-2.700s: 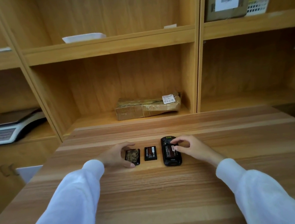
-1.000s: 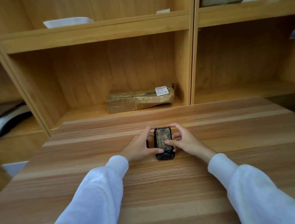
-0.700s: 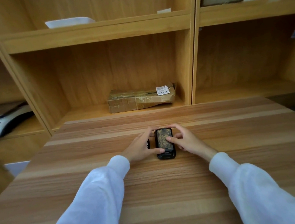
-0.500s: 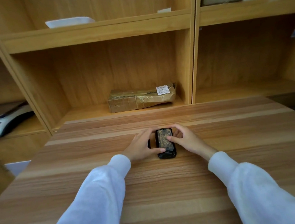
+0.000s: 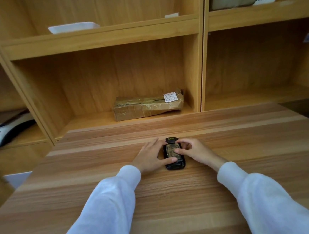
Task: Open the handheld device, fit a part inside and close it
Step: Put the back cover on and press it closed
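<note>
black oblong handheld device [image 5: 173, 156] lies flat on the light striped wooden table [image 5: 175, 198], in front of the taped brown cardboard parcel [image 5: 148, 106] on the shelf behind. mottled brown-and-gold back cover [image 5: 172, 150] sits on the device's rear, covering the bay; whether it is latched cannot be told

left hand [image 5: 150, 157] rests just left of the device, fingers spread, thumb laid across the cover's near end. right hand [image 5: 193, 150] is just right of the device, fingers curled, thumb on the cover's right edge. both press rather than clasp; neither has closed around anything

progress, as judged: device opened and a part presumably fitted, though the bay is now hidden. closing is under way; what remains is to seat and lock the cover and let go

change from earlier frames: 2.7 s ago the cover was at the left hand, apart from the device, the bay was open, and a small black battery lay between them. the cover is now on the device, and that battery is mostly hidden behind the left hand
</note>
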